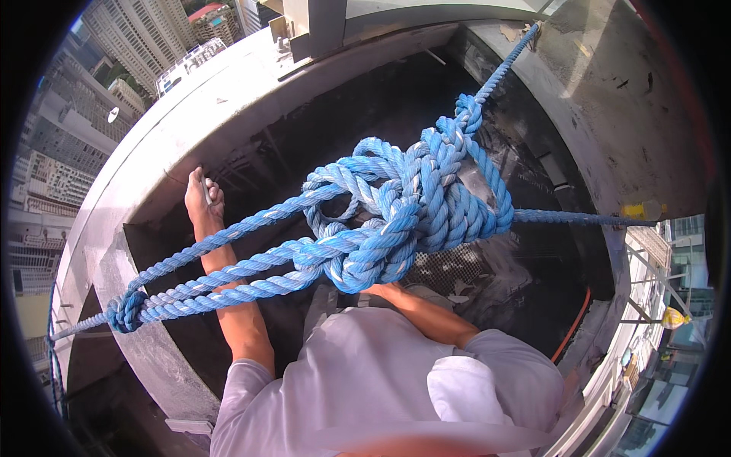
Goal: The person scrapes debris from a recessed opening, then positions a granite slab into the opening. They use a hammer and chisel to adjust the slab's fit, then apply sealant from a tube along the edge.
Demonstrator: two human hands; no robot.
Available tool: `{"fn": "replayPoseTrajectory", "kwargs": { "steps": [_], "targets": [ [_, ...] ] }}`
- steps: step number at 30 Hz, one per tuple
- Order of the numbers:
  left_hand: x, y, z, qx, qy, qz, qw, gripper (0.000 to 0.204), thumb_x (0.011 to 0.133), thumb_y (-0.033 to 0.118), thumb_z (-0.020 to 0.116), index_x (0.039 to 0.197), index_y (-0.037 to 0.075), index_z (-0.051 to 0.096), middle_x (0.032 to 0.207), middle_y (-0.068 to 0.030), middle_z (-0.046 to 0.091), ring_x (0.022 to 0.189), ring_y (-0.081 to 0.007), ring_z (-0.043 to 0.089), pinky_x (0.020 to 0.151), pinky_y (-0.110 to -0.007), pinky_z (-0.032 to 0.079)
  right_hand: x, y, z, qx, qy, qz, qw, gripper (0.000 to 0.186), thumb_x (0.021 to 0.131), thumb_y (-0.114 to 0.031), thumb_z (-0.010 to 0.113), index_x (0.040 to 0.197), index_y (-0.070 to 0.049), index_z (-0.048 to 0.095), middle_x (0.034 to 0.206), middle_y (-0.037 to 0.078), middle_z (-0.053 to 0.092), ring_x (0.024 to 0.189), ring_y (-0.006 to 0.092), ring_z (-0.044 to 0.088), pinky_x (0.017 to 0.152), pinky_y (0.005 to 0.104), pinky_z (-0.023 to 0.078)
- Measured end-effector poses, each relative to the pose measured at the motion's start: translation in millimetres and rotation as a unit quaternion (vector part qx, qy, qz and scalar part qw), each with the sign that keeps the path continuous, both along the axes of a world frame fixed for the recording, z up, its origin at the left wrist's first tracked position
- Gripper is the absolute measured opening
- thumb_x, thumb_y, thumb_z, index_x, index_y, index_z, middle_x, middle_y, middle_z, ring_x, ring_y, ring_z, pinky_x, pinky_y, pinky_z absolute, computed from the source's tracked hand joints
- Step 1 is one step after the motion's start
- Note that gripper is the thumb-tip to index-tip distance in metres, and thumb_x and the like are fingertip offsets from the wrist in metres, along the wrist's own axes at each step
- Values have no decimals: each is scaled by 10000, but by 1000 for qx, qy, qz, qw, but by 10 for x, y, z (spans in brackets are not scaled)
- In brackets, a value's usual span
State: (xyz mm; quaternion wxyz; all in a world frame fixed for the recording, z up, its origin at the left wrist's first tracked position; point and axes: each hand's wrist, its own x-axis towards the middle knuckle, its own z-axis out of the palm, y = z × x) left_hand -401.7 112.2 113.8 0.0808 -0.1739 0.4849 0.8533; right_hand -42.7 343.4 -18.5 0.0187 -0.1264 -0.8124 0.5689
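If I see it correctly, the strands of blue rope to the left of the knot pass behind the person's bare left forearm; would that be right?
Not quite: the head view shows the strands of blue rope to the left of the knot passing in front of the bare left forearm, not behind it.

From my station I log the left arm (247,335) reaching forward and nearly straight, the left hand (205,194) at its far end with fingers curled inward. The right arm (434,316) bends at the elbow, its bare forearm angling inward across the front; the right hand is hidden from me.
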Motion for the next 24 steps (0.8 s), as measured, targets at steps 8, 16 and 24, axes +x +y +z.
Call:
{"fn": "replayPoseTrajectory", "kwargs": {
  "steps": [8,16,24],
  "targets": [
    [83,68,-189,71,52,-17,996,184,1090,229,655,985,91,593,675,-50,617,449,-133,549,372,-257,406,-592,-367,89,-31,101,92,990,310,1036,-293,708,1218,-42,696,820,2,649,720,99,571,648,344,474],
    [263,-127,-85,-7,84,-10,996,252,1114,270,658,1197,36,700,709,-29,630,455,-96,522,396,-230,393,-1195,-516,492,-21,208,134,969,300,1030,-279,711,1216,-45,691,822,-11,639,718,84,558,644,335,468],
    [299,-44,54,-110,84,-22,990,329,1108,285,648,1206,-20,724,693,-44,646,464,-91,546,411,-239,437,-1165,-421,-171,338,267,195,881,430,968,-257,833,1315,-29,720,1266,145,737,1107,255,720,892,365,567]
  ]
}}
